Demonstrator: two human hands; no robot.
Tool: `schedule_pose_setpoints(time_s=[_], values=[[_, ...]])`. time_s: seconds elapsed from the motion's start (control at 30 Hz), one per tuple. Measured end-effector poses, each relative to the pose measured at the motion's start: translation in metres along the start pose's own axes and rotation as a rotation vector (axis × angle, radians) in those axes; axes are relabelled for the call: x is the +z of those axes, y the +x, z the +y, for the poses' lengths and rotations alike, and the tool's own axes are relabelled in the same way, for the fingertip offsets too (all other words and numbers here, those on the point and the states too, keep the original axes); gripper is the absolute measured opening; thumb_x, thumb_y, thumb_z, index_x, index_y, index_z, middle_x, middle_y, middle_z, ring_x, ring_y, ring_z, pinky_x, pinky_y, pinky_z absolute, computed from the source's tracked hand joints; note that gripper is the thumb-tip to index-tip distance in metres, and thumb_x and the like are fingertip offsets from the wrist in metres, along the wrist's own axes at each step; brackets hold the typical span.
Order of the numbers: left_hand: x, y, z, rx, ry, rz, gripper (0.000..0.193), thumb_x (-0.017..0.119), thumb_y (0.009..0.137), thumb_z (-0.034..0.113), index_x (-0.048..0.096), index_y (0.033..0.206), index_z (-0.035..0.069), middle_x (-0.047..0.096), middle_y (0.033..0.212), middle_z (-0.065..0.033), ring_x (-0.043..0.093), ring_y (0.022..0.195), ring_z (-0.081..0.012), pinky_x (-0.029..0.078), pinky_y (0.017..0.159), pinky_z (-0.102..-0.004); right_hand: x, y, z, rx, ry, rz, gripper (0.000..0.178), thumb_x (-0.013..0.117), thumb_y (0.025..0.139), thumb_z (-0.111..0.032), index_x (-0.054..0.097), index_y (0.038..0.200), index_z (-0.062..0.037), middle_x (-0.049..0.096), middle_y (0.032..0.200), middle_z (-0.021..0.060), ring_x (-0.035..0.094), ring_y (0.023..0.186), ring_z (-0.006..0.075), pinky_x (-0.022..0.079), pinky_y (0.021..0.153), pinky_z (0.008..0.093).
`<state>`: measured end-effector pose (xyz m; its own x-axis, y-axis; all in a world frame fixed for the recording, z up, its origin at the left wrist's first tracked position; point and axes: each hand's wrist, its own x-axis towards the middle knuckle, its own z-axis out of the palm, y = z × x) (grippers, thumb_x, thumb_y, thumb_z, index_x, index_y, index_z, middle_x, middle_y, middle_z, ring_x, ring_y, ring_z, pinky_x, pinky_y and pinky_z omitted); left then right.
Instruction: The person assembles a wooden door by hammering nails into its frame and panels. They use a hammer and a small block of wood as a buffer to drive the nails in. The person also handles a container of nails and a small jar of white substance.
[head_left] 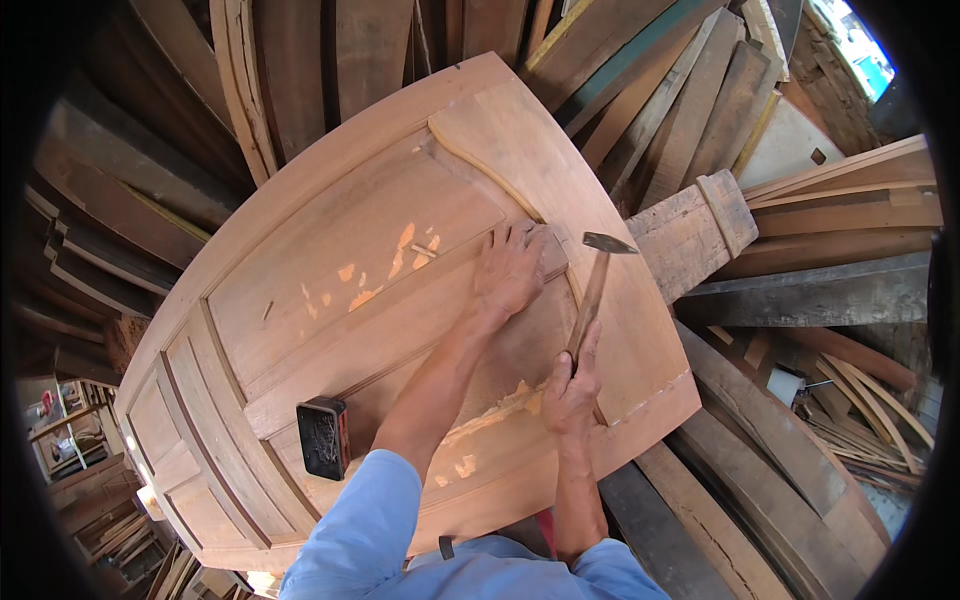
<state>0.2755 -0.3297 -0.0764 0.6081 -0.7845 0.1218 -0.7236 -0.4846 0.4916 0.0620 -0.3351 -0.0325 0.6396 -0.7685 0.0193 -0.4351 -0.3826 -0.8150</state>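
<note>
A large wooden panel door [560, 150] lies in front of me. My left hand [508, 268] rests on its middle rail, close to the curved moulding [480, 167], fingers spread over the wood; the fingertips are partly hidden. My right hand [572, 395] is closed around the wooden handle of a hammer [592, 295]. The hammer's metal head is raised over the door's right end. Left of my left forearm, a black open box [310, 452] with small nails stands on the door. Small wood bits [424, 250] lie on the upper panel, beside pale orange patches.
Dark wooden boards [370, 60] lean in rows behind the door. More boards [760, 480] lie at the right. A thick worn beam [690, 235] juts out from beneath the door's right edge. Loose thin strips [865, 400] are piled at the far right.
</note>
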Motion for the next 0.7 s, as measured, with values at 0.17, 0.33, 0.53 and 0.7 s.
schedule_pose_setpoints(time_s=[0.17, 0.33, 0.53, 0.7], values=[[0.001, 0.003, -0.005, 0.003, -0.038, 0.006, 0.048, 0.066, 0.092, 0.02, 0.064, 0.139, 0.012, 0.06, 0.138, -0.0119, 0.051, 0.131, -0.0365, 0.044, 0.109, -0.0517, 0.015, 0.019, -0.016, -0.218, -0.267, 0.12, 0.064, 0.045, 0.106, -0.005, 0.025, 0.166, 0.0057, 0.063, 0.133, 0.0298, 0.068, 0.108, 0.0372, 0.054, 0.095, 0.0395], [0.001, 0.004, -0.003, 0.019, -0.019, 0.058, 0.045, 0.066, 0.092, 0.016, 0.066, 0.137, 0.014, 0.062, 0.136, -0.0093, 0.053, 0.124, -0.0357, 0.045, 0.105, -0.0501, 0.02, 0.005, -0.018, -0.001, -0.001, 0.136, 0.065, 0.046, 0.103, -0.002, 0.027, 0.165, 0.0052, 0.048, 0.156, 0.0355, 0.051, 0.143, 0.0467, 0.045, 0.114, 0.0427], [0.001, -0.001, -0.006, 0.022, -0.036, 0.063, 0.049, 0.069, 0.088, 0.016, 0.065, 0.136, 0.014, 0.062, 0.135, -0.011, 0.053, 0.124, -0.0357, 0.045, 0.105, -0.051, 0.013, 0.016, -0.044, 0.167, -0.018, -0.04, 0.065, 0.048, 0.102, -0.001, 0.03, 0.165, 0.0044, 0.045, 0.159, 0.0356, 0.047, 0.147, 0.047, 0.042, 0.117, 0.0434], [-0.004, 0.001, -0.005, 0.031, -0.028, 0.01, 0.049, 0.069, 0.089, 0.019, 0.064, 0.138, 0.013, 0.06, 0.136, -0.012, 0.053, 0.125, -0.036, 0.046, 0.105, -0.0507, 0.034, 0.011, -0.006, -0.258, -0.404, 0.243, 0.068, 0.048, 0.103, -0.003, 0.026, 0.167, 0.0033, 0.067, 0.104, 0.0168, 0.065, 0.086, 0.0243, 0.054, 0.075, 0.0349]])
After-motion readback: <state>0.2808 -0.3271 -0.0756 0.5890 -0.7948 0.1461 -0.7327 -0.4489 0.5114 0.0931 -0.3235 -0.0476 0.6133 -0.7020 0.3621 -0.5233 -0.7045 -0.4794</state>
